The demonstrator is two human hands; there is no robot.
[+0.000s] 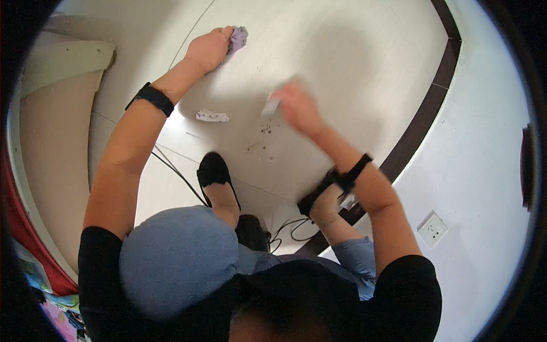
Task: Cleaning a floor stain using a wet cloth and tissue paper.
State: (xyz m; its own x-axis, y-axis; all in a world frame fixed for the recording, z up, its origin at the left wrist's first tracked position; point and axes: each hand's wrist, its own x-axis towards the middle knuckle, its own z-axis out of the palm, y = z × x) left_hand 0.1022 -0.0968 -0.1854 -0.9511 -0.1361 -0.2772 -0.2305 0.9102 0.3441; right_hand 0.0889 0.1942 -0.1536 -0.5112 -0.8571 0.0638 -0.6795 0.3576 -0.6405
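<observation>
My left hand (208, 49) is closed around a crumpled light-purple cloth (238, 39), low over the pale tiled floor (342, 55). My right hand (299, 107), blurred by motion, grips a small flat whitish piece (271, 106); its material is too smeared to tell. Just below that piece, several dark crumbs (266, 129) lie scattered on the tile, with a thin brown sliver (255, 146) beside them. A folded white strip with purplish marks (212, 116), perhaps paper or cloth, rests on the floor between my arms.
Black cables (177, 173) run across the floor near my black shoes (213, 169). A dark baseboard (412, 128) edges the white wall at right, which carries a socket (433, 229). At left stands a pale furniture panel (57, 124). Some dark object (252, 233) sits between my legs.
</observation>
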